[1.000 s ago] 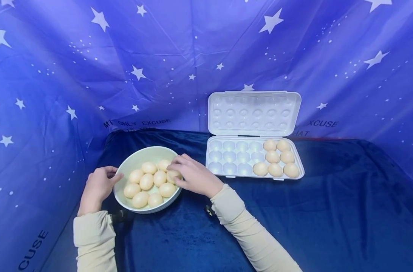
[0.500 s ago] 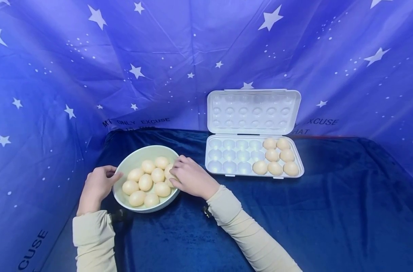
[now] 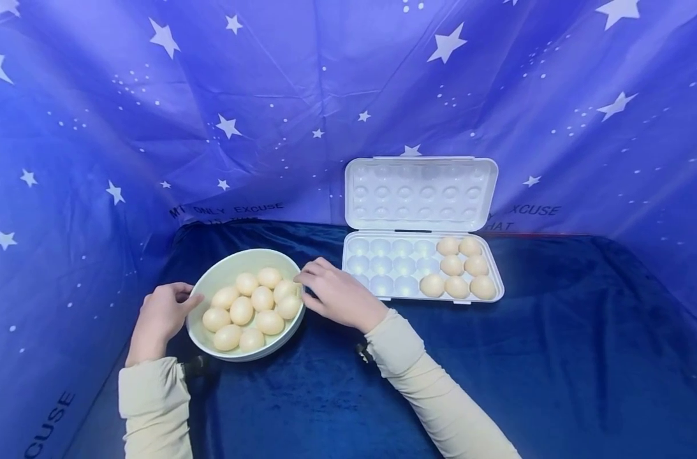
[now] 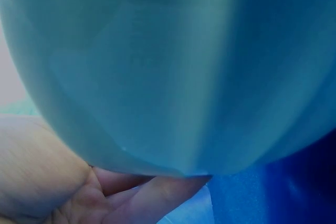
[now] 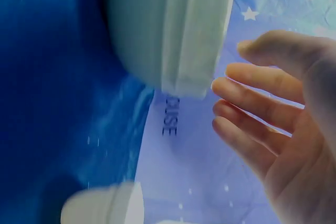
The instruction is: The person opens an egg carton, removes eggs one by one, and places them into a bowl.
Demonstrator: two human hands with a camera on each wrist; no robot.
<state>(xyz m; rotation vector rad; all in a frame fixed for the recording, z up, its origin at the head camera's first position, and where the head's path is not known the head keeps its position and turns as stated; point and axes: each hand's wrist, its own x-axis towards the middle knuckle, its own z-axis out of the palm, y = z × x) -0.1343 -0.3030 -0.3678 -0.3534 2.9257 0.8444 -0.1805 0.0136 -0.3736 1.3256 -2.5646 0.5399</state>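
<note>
A pale green bowl [image 3: 215,280] with several cream-coloured eggs [image 3: 242,310] stands at the left of the table. My left hand [image 3: 161,315] grips its left rim, thumb over the edge; the left wrist view shows the fingers [image 4: 152,199] against the outer wall. By the right rim is my right hand [image 3: 345,294], whose loosely bent fingers [image 5: 252,98] hold nothing in the right wrist view. Right of the bowl lies a white plastic egg carton [image 3: 421,194], lid raised. Eggs [image 3: 454,287] fill the cups at its right end, while its left cups hold none.
Dark blue velvet cloth [image 3: 555,357] covers the table. Behind and to the left hangs a blue curtain [image 3: 291,95] with white stars, close to the carton's raised lid.
My right hand has let go of an egg at the bowl's right side and drawn back to the rim. That egg now lies among the others. My left hand keeps its grip.
</note>
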